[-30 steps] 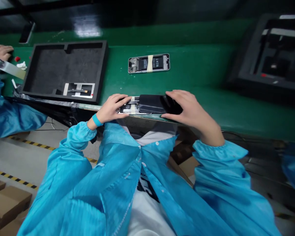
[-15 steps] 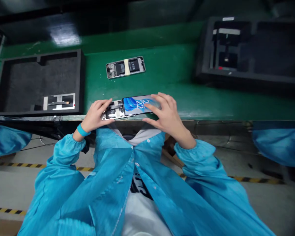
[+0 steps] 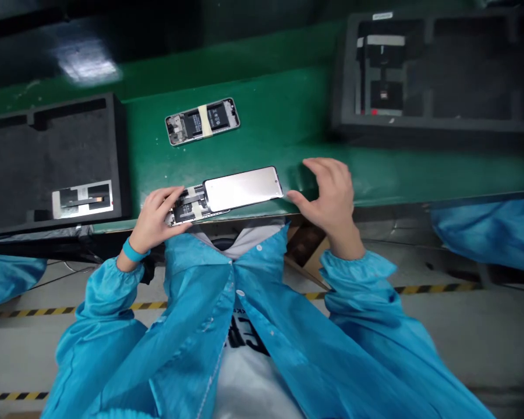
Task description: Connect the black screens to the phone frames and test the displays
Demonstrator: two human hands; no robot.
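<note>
Gripping one opened phone [image 3: 187,205], the left hand [image 3: 155,218] curls closed on its frame, the right hand [image 3: 332,198] spread open and empty just beside its one lifted screen [image 3: 242,189], on a green bench [image 3: 279,131] holding a second phone [image 3: 202,121] and two foam trays [image 3: 48,157].

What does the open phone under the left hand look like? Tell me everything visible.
The open phone has a slim, silver-coloured frame, dark internal parts and pale tape strips across its exposed end. A glossy display panel, reflecting pale light, covers the rest of it; any connection between them is hidden. The phone lies at an angle near the front edge of a green workbench. The left hand rests its fingers on the exposed end.
</note>
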